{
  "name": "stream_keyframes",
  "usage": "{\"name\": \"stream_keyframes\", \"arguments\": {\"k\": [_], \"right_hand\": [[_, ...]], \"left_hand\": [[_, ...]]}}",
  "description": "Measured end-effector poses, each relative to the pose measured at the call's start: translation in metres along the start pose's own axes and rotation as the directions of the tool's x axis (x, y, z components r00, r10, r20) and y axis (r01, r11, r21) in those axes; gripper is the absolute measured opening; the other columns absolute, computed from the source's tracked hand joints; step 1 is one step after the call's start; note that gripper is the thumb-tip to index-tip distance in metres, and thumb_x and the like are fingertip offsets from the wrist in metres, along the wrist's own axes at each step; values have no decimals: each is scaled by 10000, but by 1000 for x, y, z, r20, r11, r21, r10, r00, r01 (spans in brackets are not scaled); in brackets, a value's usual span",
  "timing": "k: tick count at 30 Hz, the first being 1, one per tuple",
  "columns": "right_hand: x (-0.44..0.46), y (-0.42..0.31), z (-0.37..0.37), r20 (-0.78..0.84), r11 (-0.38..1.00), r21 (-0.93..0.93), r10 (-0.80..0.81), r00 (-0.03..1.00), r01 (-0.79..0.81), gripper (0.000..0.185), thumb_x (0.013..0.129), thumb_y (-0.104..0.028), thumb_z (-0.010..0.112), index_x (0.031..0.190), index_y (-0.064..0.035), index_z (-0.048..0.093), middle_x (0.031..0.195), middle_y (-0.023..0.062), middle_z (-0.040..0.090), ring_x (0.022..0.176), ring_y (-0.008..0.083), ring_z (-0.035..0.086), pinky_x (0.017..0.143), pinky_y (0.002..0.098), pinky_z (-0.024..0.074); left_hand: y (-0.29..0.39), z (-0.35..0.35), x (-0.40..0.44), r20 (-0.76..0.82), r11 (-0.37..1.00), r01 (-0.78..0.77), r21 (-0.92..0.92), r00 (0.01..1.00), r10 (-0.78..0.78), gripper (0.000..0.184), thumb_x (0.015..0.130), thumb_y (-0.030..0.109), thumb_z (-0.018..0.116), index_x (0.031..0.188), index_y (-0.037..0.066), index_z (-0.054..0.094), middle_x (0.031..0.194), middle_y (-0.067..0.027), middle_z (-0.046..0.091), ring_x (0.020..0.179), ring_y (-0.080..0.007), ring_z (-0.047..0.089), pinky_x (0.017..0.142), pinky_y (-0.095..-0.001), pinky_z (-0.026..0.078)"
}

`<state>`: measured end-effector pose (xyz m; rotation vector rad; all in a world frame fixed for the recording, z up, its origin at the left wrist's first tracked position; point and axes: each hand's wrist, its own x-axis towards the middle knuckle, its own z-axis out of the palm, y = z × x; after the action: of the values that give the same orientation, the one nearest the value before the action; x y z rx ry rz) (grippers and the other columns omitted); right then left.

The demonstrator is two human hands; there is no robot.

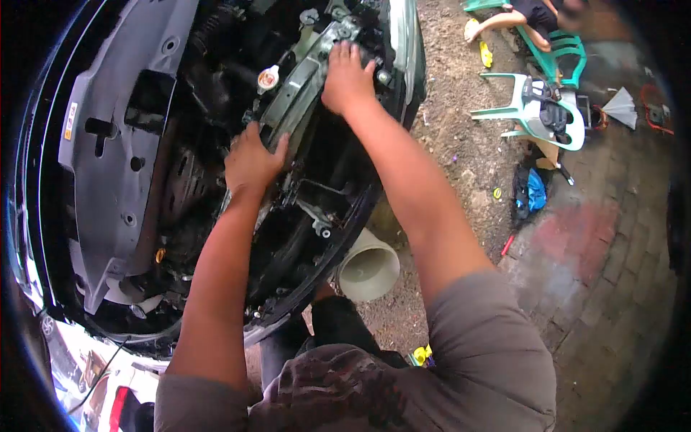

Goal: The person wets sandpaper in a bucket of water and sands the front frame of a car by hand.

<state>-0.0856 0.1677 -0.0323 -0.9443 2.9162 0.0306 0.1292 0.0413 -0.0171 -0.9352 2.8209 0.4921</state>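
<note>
In the head view, a grey metal crossbar [294, 92] runs diagonally across the front of an open car engine bay. My left hand [253, 162] rests at its lower end, thumb held apart from the fingers; the fingertips are partly hidden among dark parts. Farther up, my right hand [350, 79] lies over the bar near its upper end, fingers extended and thumb spread. Between and left of the hands is a round radiator cap [268, 78] with a red and white top. A metal bracket [314, 218] sits below the bar, inside the front edge.
A grey plastic cover panel [129, 129] spans the left. A pale bucket [368, 268] stands below the car's front edge. Right are a green plastic chair [536, 115] holding items, a blue bag [535, 190] on the ground and a seated person [529, 21].
</note>
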Motion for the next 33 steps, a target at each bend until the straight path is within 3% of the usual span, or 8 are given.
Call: {"name": "stream_keyframes", "arguments": {"k": [3,5,7,9,16,19,26,33], "right_hand": [[-34,4,-4,-11,995,-51,-83,996,82,679,944,-147,589,1585,27,453,1716,204,393,1606,344,349,1248,606,347],[-33,18,-11,15,963,258,-84,996,77,494,938,-139,572,1416,-54,663,1568,236,569,1489,355,522,1192,532,442],[-23,23,-55,-117,888,455,131,984,-64,307,874,-116,559,1055,-90,806,1066,254,769,1017,464,734,937,560,577],[-3,41,-82,-250,843,537,171,953,-10,322,911,-131,543,1090,-73,805,1061,256,771,1011,464,740,960,544,577],[86,71,-114,89,679,704,208,974,-209,440,919,-270,645,1265,-11,731,1125,229,785,1028,381,756,954,443,569],[92,63,-113,197,634,754,26,980,-168,407,901,-189,746,1268,-11,734,948,90,743,896,189,699,796,361,553],[133,58,-65,219,976,214,-16,976,-32,468,897,-172,673,1330,2,650,1308,287,717,1232,445,690,1044,486,556],[129,29,-85,301,965,-110,-197,933,239,375,892,-222,710,1254,-130,733,1266,161,764,1199,359,722,1002,487,594]], "left_hand": [[1,-2,-1,45,999,27,-17,999,-26,691,961,644,645,1324,58,610,1242,-188,724,1201,-386,681,975,-517,576],[2,-5,3,28,1000,17,0,999,-17,675,954,644,653,1298,65,611,1213,-181,725,1191,-382,682,966,-521,577],[1,-7,7,27,1000,20,-19,999,-20,669,952,644,655,1286,66,609,1205,-179,723,1186,-381,683,958,-521,580],[0,-5,6,39,999,19,-39,999,-17,664,950,643,658,1275,67,608,1197,-177,722,1181,-379,684,950,-520,582],[1,-7,6,30,999,31,-37,999,-30,671,944,641,665,1285,67,599,1223,-175,712,1186,-372,681,960,-503,590],[-1,-4,5,35,997,36,-62,999,-34,692,944,645,663,1315,66,590,1242,-177,707,1205,-371,673,974,-501,586],[-3,-7,5,72,995,46,-85,997,-40,735,952,648,655,1382,59,572,1304,-188,695,1258,-366,651,1015,-496,571],[-5,-2,2,13,997,10,-79,1000,-9,796,959,681,630,1432,45,562,1300,-215,691,1232,-388,672,1015,-508,562]]}}
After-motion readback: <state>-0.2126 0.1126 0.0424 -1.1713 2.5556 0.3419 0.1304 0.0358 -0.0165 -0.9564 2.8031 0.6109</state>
